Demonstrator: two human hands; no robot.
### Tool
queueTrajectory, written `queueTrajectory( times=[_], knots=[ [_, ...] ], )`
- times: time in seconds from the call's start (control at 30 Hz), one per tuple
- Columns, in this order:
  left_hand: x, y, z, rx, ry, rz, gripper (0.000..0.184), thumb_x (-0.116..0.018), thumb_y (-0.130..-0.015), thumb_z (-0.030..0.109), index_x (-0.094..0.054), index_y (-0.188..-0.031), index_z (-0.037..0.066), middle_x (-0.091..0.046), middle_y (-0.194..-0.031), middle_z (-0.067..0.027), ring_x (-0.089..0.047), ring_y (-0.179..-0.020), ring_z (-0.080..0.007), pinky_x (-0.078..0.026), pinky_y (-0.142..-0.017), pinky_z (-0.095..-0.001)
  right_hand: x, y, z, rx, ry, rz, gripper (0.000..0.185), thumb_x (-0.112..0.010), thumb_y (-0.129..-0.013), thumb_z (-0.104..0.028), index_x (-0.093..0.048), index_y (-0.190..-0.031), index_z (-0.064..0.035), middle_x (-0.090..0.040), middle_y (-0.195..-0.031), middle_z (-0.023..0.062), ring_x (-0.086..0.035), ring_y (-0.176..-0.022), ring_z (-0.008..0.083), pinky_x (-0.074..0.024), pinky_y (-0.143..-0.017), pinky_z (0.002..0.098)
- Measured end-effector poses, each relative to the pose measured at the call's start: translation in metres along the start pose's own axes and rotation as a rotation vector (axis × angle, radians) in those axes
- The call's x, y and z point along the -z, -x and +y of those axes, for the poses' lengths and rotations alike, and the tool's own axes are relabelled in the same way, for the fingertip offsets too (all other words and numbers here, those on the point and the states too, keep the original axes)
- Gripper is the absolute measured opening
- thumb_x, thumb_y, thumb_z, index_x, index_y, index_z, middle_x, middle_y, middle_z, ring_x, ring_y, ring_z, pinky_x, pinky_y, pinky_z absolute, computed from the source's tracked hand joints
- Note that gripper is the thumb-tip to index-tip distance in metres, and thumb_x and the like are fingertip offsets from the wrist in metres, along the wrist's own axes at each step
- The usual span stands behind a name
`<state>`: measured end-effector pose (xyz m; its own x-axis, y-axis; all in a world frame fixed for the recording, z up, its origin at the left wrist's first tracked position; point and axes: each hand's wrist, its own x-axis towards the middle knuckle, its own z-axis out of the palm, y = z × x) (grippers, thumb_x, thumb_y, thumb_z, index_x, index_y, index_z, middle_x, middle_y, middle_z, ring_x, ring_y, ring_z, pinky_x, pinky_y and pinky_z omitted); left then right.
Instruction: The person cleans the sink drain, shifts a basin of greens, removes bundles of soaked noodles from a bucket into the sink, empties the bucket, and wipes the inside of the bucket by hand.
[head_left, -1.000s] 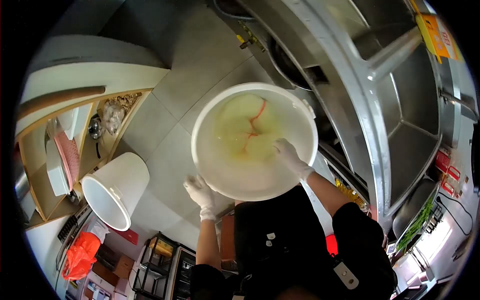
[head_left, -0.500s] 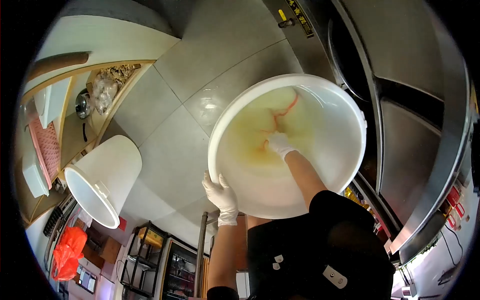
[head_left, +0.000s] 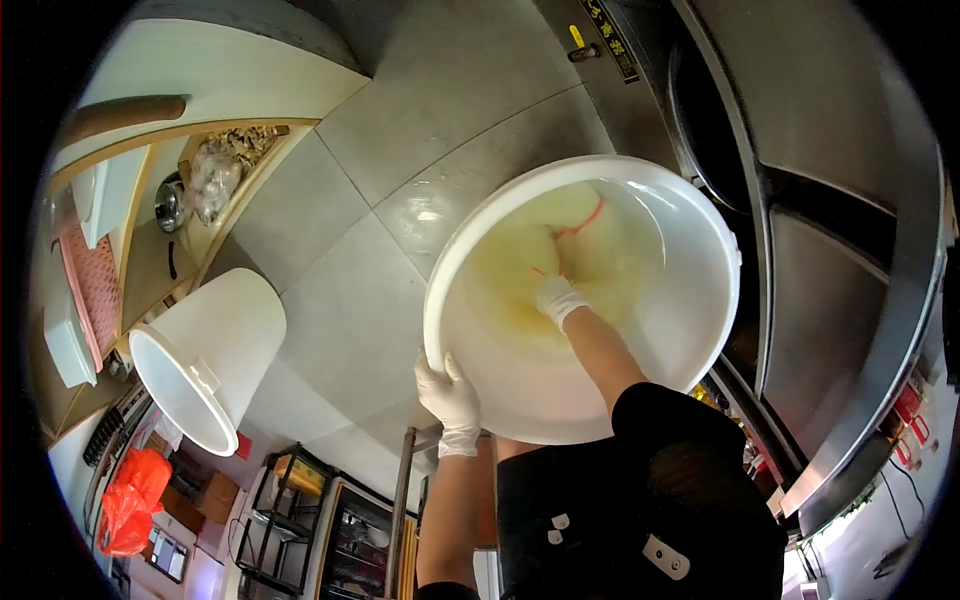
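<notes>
A large round white tub [head_left: 690, 345] stands tilted before me, with cloudy yellowish liquid in the bottom. A pale bag-like mass with a red string [head_left: 585, 220] lies in the liquid. My right hand [head_left: 560, 298], in a white glove, reaches into the tub at the near side of the mass; its fingertips are hidden in the liquid beside the string. My left hand [head_left: 448, 400], also gloved, holds the tub's left rim, thumb on the near side.
A white bucket [head_left: 225, 335] lies on its side on the tiled floor [head_left: 360, 290]. Shelves with a pink basket [head_left: 92, 285] are at the left. A red plastic bag [head_left: 133, 500] hangs at the lower left. Metal kitchen equipment [head_left: 830, 110] lines the right.
My left hand has come to the tub's rim and taken hold of it. The tub appears closer and more tilted. My right hand has moved deeper into the liquid, by the string.
</notes>
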<state>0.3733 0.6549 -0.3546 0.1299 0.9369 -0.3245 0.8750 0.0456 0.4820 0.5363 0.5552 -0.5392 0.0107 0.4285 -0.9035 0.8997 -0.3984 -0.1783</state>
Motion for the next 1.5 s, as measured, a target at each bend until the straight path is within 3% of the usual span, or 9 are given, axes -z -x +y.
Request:
queueTrajectory(
  times=[0.17, 0.2, 0.3, 0.47, 0.83, 1.0, 1.17, 1.23, 1.5],
  knots=[
    [-0.004, -0.002, -0.013, -0.024, -0.073, -0.008, 0.039, -0.060, -0.080, 0.018, -0.048, -0.110, -0.003, -0.058, -0.096, -0.0222, -0.057, -0.083, -0.0383, -0.046, -0.074, -0.0433, 0.006, 0.036, -0.002, 0.111, 0.096, 0.075, 0.020, -0.058, -0.076, -0.010, -0.067, -0.093, -0.0086, -0.066, -0.092, 0.0075, -0.061, -0.089, 0.0264, -0.0478, -0.067, 0.0351],
    [-0.005, -0.004, -0.009, -0.148, -0.100, 0.097, 0.027, -0.057, -0.085, 0.021, -0.049, -0.094, -0.003, -0.059, -0.082, -0.0205, -0.060, -0.074, -0.0345, -0.048, -0.065, -0.0395, 0.004, 0.046, 0.000, 0.115, 0.132, 0.113, 0.019, -0.057, -0.075, -0.009, -0.066, -0.092, -0.0072, -0.065, -0.090, 0.0086, -0.062, -0.087, 0.0268, -0.0481, -0.066, 0.0356],
    [-0.004, -0.007, -0.010, -0.049, -0.197, -0.026, 0.042, -0.058, -0.082, 0.024, -0.046, -0.111, -0.002, -0.059, -0.089, -0.0208, -0.057, -0.082, -0.0378, -0.045, -0.072, -0.0443, 0.004, 0.084, 0.007, 0.132, 0.159, 0.217, 0.016, -0.057, -0.073, -0.007, -0.066, -0.085, -0.0036, -0.064, -0.084, 0.0116, -0.062, -0.080, 0.0277, -0.0488, -0.063, 0.0366],
    [0.013, -0.006, 0.020, 0.148, -0.131, -0.180, 0.041, -0.053, -0.085, 0.033, -0.045, -0.107, -0.001, -0.057, -0.092, -0.0211, -0.057, -0.084, -0.0364, -0.045, -0.073, -0.0447, 0.008, 0.168, 0.023, 0.127, -0.176, 0.389, 0.010, -0.057, -0.068, -0.006, -0.063, -0.075, -0.0011, -0.061, -0.080, 0.0162, -0.060, -0.077, 0.0310, -0.0485, -0.067, 0.0380],
    [0.053, 0.054, -0.024, -0.094, -0.257, -0.219, 0.051, -0.054, -0.080, 0.038, -0.044, -0.113, 0.000, -0.047, -0.108, -0.0273, -0.048, -0.101, -0.0431, -0.041, -0.085, -0.0460, 0.080, 0.305, 0.010, 0.135, -0.319, 0.670, 0.013, -0.056, -0.069, -0.008, -0.061, -0.078, -0.0002, -0.062, -0.080, 0.0192, -0.060, -0.078, 0.0358, -0.0479, -0.070, 0.0428],
    [0.130, 0.110, -0.047, 0.153, -0.200, -0.275, 0.047, -0.057, -0.078, 0.037, -0.052, -0.111, 0.003, -0.047, -0.115, -0.0219, -0.050, -0.103, -0.0382, -0.042, -0.086, -0.0431, 0.115, 0.361, 0.000, 0.091, -0.392, 0.656, 0.018, -0.057, -0.072, -0.015, -0.059, -0.081, 0.0000, -0.061, -0.077, 0.0198, -0.059, -0.077, 0.0370, -0.0465, -0.071, 0.0436],
    [0.167, 0.127, -0.174, 0.531, 0.119, -0.345, 0.041, -0.058, -0.078, 0.032, -0.055, -0.102, -0.002, -0.061, -0.094, -0.0190, -0.058, -0.087, -0.0284, -0.044, -0.079, -0.0350, 0.141, 0.407, -0.010, 0.017, -0.506, 0.643, 0.017, -0.056, -0.074, -0.015, -0.057, -0.081, -0.0002, -0.060, -0.076, 0.0220, -0.059, -0.076, 0.0388, -0.0460, -0.069, 0.0439],
    [0.198, 0.139, -0.175, 0.538, 0.157, -0.278, 0.035, -0.057, -0.080, 0.027, -0.059, -0.096, -0.004, -0.063, -0.083, -0.0104, -0.057, -0.074, -0.0184, -0.046, -0.065, -0.0304, 0.155, 0.426, -0.016, -0.029, -0.578, 0.618, 0.017, -0.057, -0.075, -0.017, -0.056, -0.079, 0.0004, -0.060, -0.076, 0.0227, -0.059, -0.077, 0.0385, -0.0461, -0.069, 0.0432],
    [0.221, 0.147, -0.216, 0.550, 0.247, -0.318, 0.032, -0.056, -0.084, 0.024, -0.059, -0.096, -0.004, -0.062, -0.080, -0.0097, -0.057, -0.072, -0.0183, -0.046, -0.064, -0.0304, 0.170, 0.451, -0.030, 0.002, -0.760, 0.654, 0.021, -0.060, -0.076, -0.017, -0.053, -0.078, 0.0022, -0.059, -0.074, 0.0212, -0.059, -0.073, 0.0353, -0.0453, -0.067, 0.0389]
  ],
)
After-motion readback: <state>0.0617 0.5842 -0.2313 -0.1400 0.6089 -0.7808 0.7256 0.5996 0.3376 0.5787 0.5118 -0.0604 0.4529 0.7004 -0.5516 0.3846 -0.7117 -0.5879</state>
